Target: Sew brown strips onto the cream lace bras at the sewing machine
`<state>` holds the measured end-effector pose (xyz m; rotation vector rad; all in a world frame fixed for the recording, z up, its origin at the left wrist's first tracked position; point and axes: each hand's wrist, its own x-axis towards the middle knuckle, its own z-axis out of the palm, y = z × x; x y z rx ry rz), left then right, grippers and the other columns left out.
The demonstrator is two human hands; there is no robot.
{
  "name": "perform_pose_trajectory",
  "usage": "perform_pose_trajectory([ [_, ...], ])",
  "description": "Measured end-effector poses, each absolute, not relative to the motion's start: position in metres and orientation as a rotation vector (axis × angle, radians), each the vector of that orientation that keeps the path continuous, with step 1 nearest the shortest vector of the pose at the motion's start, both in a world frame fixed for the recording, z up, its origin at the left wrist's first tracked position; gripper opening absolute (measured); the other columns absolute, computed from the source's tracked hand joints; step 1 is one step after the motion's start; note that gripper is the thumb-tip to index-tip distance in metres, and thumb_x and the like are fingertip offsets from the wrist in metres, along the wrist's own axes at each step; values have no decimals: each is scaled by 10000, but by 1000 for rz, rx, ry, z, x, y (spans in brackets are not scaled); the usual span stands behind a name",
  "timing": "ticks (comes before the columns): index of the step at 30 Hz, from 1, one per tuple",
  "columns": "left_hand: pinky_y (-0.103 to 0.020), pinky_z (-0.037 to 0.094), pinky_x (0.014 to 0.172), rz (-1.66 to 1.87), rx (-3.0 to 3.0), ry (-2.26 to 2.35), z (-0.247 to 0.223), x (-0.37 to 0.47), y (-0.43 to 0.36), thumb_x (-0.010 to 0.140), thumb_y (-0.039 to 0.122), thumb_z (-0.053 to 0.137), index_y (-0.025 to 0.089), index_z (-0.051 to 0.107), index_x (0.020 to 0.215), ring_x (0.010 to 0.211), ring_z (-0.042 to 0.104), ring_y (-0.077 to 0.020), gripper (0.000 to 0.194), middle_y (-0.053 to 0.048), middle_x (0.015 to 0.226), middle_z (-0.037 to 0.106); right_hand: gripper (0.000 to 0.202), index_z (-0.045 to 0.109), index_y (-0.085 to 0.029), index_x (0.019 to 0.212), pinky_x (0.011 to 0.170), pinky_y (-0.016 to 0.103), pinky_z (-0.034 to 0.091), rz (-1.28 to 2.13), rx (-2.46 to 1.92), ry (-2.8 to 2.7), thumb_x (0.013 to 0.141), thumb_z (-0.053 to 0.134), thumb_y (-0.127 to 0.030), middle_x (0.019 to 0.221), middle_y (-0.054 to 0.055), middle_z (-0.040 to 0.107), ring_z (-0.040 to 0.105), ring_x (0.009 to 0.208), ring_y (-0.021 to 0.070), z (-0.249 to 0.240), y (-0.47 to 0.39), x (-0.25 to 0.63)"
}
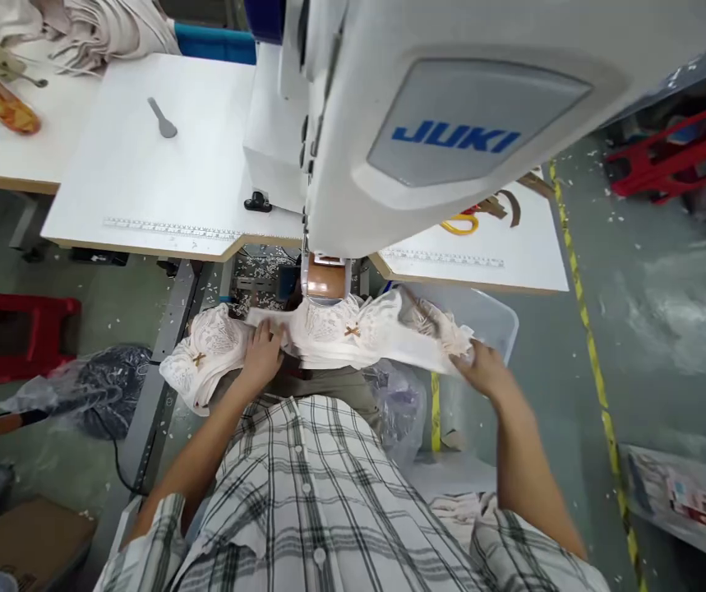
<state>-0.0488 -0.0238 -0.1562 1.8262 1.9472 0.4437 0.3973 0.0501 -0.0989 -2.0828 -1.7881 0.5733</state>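
Note:
A cream lace bra (353, 331) with a small brown bow is stretched between my hands, just in front of the sewing machine's arm. My left hand (262, 355) is closed on its left end, fingers over the cloth. At the other end, my right hand (482, 367) pinches the wing near a small white label. Another cream lace bra (205, 349), also with a brown bow, lies bunched left of my left hand. The white sewing machine (340, 164) stands over the work, and its lower parts are partly hidden by the cloth.
A white worktable (205, 181) with a printed ruler carries a grey spoon-shaped tool (162, 119). Yellow-handled scissors (460, 224) lie right of the machine. Below stands a clear plastic bin (500, 316). Red stools (13, 337) flank the area, and a cream fabric pile (106, 33) sits at back left.

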Motion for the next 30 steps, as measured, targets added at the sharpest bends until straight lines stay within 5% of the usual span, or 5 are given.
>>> perform_pose_trajectory([
  [7,-539,436,951,89,1211,2597,-133,-159,-99,970,393,330,16,549,1194,1181,556,-407,491,-313,1180,605,420,598,-170,1189,859,364,543,915,-1696,-1839,938,485,-488,1154,142,667,658,1015,218,-121,31,275],
  [13,-313,396,632,-183,984,2585,-119,-193,-127,926,390,406,151,610,767,752,638,-289,352,-152,735,673,260,677,-200,1069,872,336,518,1476,-851,-2348,986,492,-362,1027,75,711,662,950,182,-82,18,150],
  [18,-302,317,606,-80,1224,2524,-72,-122,-136,980,482,324,199,552,702,691,581,-227,457,-92,728,650,582,560,-193,1311,1058,421,432,1552,-646,-2383,880,612,-581,1391,144,558,522,1277,264,-81,13,89],
  [25,-309,434,698,1210,1595,1712,-10,-26,-95,893,427,608,204,541,800,765,562,-184,251,-40,781,611,484,648,-169,985,652,289,545,2179,-457,-2227,869,574,-633,858,22,691,648,748,181,-27,27,141],
  [30,-262,452,655,819,1086,800,18,36,-36,892,513,612,176,612,912,761,574,-151,337,-28,854,627,247,689,-372,1109,527,351,551,1590,-1014,-2408,865,654,-360,799,51,717,653,611,234,77,17,274],
])
